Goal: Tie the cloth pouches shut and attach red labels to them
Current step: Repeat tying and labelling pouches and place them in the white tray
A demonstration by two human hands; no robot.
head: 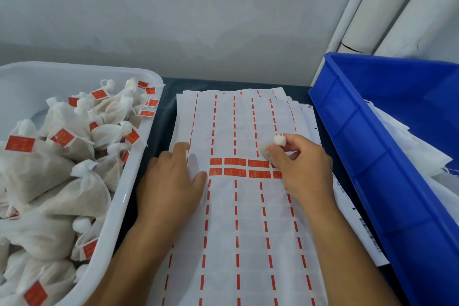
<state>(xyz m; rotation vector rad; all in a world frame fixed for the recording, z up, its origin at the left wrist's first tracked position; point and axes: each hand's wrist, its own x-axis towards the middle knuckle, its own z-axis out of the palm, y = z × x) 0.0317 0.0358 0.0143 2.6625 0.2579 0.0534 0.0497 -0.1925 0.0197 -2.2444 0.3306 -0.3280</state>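
Small white cloth pouch (272, 146) sits in the right hand (303, 169), pinched between thumb and curled fingers, its gathered top (a little white knob) poking up above the thumb. Most of the pouch body is hidden under the fingers, so how the tie stands cannot be told. The hand hovers over the right part of the label sheet (238, 218), at the two rows of red labels (234, 167) left on it; whether a fingertip touches a label cannot be told.

Left hand (171, 186) lies flat on the sheet's left edge, fingers straight and spread, thumb pointing toward the red rows, pressing the paper down. The hands are apart, with the red labels between them.

The sheet is the top one of a stack of white backing sheets with red dashed strips running lengthwise; the rest of its label slots are peeled bare. The stack lies on a dark table surface (169, 97).

Left of the sheets: a white plastic tub (129, 191) heaped with filled pouches (82, 189), tied at the neck, many with a red label stuck on (a few labels hang over the tub's right rim).

Right of the sheets: a blue plastic crate (367, 156), tilted in view, with white fabric pieces (407, 146) inside. More printed paper (360, 226) sticks out from under the stack beside the crate.

Behind: pale wall, and white pipes (387, 7) in the upper right corner.
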